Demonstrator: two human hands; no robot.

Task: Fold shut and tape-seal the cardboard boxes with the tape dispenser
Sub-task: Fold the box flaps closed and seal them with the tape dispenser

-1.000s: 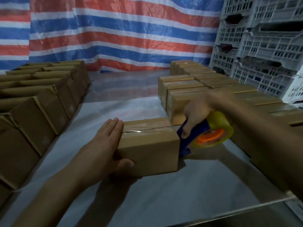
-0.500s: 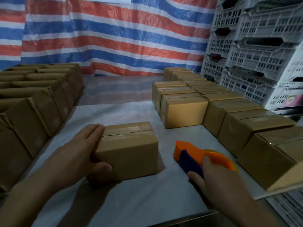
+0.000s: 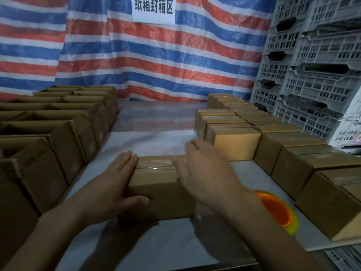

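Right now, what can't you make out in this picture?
Head view only:
- Tape dispenser: mostly behind the right forearm; only an orange and yellow part shows.
- Right hand: motion-blurred, so whether it touches the box is unclear.
- Box's right end: hidden by that hand.
- Open boxes at left: insides too dark to see.
- Crates at right: cut off by the edge.

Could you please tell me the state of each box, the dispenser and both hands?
centre box: flaps shut, taped.
left boxes: flaps open.
right boxes: shut.
tape dispenser: lying on table, unheld.
left hand: flat against centre box.
right hand: open above centre box.
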